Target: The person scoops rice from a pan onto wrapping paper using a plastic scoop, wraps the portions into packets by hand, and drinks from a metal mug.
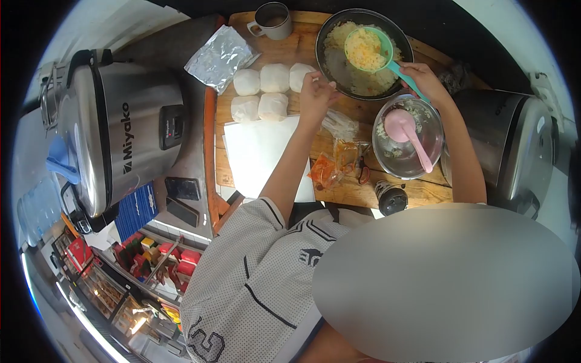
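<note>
My right hand [423, 81] is closed round the handle of a green ladle [396, 68], whose round bowl is full of yellowish rice [366, 49]. The ladle is over a black pan [321, 45] with more rice in it. At the pan's near-left rim is my left hand [318, 95], fingers curled in; what they pinch, if anything, I cannot make out. Just left of it, white wrapped bundles [273, 78] sit in two rows, one partly covered by this hand. Below the pan, a steel bowl [379, 154] with rice bits holds a pink ladle [399, 126].
White paper sheets [257, 151] lie before the bundles. Nearby are plastic packets [327, 170], scissors [363, 172] and a dark-lidded jar [392, 198]. A mug [272, 21] and foil [221, 57] stand behind. Large cookers [136, 121] flank the wooden table [224, 172].
</note>
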Demonstrator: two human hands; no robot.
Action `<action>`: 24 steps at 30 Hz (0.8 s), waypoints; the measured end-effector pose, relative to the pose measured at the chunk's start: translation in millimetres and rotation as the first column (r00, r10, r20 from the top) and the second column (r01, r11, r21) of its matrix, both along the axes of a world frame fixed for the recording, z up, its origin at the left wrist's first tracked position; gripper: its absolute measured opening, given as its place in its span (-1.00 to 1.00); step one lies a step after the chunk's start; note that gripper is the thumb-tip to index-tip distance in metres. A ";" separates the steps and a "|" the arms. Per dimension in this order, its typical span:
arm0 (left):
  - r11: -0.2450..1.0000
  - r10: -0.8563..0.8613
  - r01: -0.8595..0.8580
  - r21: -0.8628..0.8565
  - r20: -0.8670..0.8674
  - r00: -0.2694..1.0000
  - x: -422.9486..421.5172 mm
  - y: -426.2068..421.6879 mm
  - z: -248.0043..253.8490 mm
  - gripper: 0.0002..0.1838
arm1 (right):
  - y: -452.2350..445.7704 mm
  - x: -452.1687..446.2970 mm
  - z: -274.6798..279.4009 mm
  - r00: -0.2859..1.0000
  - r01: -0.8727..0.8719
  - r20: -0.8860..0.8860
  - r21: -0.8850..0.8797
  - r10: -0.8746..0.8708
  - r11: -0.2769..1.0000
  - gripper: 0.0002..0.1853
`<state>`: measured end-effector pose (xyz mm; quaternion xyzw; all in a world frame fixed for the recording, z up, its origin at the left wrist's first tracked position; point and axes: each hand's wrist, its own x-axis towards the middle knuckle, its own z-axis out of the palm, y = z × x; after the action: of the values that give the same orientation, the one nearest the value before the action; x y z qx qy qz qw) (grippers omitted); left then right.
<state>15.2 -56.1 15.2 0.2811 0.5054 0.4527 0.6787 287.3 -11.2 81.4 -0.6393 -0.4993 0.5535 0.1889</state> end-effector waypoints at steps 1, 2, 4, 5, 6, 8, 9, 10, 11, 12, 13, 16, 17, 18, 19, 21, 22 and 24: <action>1.000 0.001 -0.001 0.008 0.012 1.000 0.9 -1.7 -2.0 -0.57 | 2.1 -0.3 -3.6 0.997 -0.051 0.064 0.021 0.049 0.998 -0.72; 1.000 0.003 -0.003 0.015 0.024 1.000 1.7 -3.4 -3.8 -0.57 | 6.0 -2.1 -7.4 0.983 -0.097 0.159 0.007 0.095 0.995 -0.73; 1.000 0.018 -0.019 0.022 0.011 1.000 3.7 -6.2 -3.1 -0.58 | 13.9 -23.1 -2.4 0.924 -0.181 0.338 -0.030 0.181 0.983 -0.73; 0.999 0.020 -0.020 0.027 0.007 1.000 4.7 -6.4 -2.4 -0.58 | 19.2 -29.8 -5.7 0.861 -0.259 0.447 -0.026 0.243 0.966 -0.73; 0.999 0.018 -0.018 0.036 -0.008 1.000 5.3 -6.4 -2.9 -0.56 | 27.3 -36.4 -8.6 0.782 -0.331 0.552 -0.029 0.291 0.943 -0.72; 0.998 0.015 -0.013 0.054 -0.036 0.999 6.0 -6.9 -4.8 -0.51 | 33.0 -46.0 -11.2 0.631 -0.372 0.728 -0.019 0.267 0.928 -0.71; 0.996 0.006 -0.001 0.085 -0.067 0.998 6.0 -6.2 -1.9 -0.46 | 31.2 -53.8 -7.1 0.567 -0.350 0.798 0.007 0.206 0.937 -0.71; 0.993 -0.001 0.012 0.114 -0.100 0.995 5.4 -5.5 1.7 -0.42 | 30.8 -62.7 -4.9 0.497 -0.331 0.856 0.034 0.144 0.943 -0.70; 0.990 -0.007 0.026 0.140 -0.134 0.991 4.6 -5.9 3.5 -0.37 | 31.9 -72.0 -4.8 0.489 -0.352 0.856 0.021 0.165 0.936 -0.70; 0.983 -0.032 0.060 0.173 -0.165 0.986 3.7 -5.0 1.7 -0.33 | 32.2 -81.2 -4.7 0.481 -0.372 0.857 0.008 0.186 0.928 -0.70; 0.974 -0.056 0.097 0.206 -0.197 0.979 3.6 -1.5 -0.5 -0.29 | 32.7 -90.4 -4.6 0.472 -0.390 0.857 -0.005 0.204 0.921 -0.70; 0.956 -0.074 0.133 0.263 -0.223 0.972 6.2 2.2 4.3 -0.26 | 33.2 -124.3 -24.2 0.540 -0.316 0.836 0.099 0.094 0.944 -0.72; 0.952 -0.074 0.135 0.275 -0.222 0.972 6.1 3.1 9.0 -0.26 | 30.9 -126.8 -28.6 0.539 -0.342 0.834 0.089 0.118 0.935 -0.72; 0.956 -0.091 0.146 0.256 -0.216 0.972 4.4 3.5 13.9 -0.25 | 26.9 -130.3 -30.0 0.537 -0.366 0.831 0.078 0.142 0.927 -0.73; 0.958 -0.108 0.158 0.239 -0.208 0.972 2.5 5.2 18.9 -0.25 | 24.7 -132.1 -30.1 0.535 -0.390 0.829 0.070 0.164 0.918 -0.73; 0.959 -0.113 0.160 0.234 -0.202 0.973 2.3 6.1 18.6 -0.26 | 19.8 -129.6 -21.5 0.509 -0.469 0.839 0.081 0.194 0.880 -0.74; 0.958 -0.103 0.153 0.244 -0.206 0.973 2.6 6.6 13.6 -0.27 | 15.9 -128.1 -15.1 0.494 -0.507 0.843 0.082 0.211 0.858 -0.74; 0.954 -0.094 0.149 0.262 -0.210 0.973 1.3 6.5 9.4 -0.28 | 12.0 -108.5 -8.4 0.439 -0.640 0.832 0.025 0.340 0.768 -0.75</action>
<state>16.5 -49.6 24.6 0.4465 0.4831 0.4461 0.6068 178.7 0.8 73.1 -0.5951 -0.7811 0.1491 -0.1165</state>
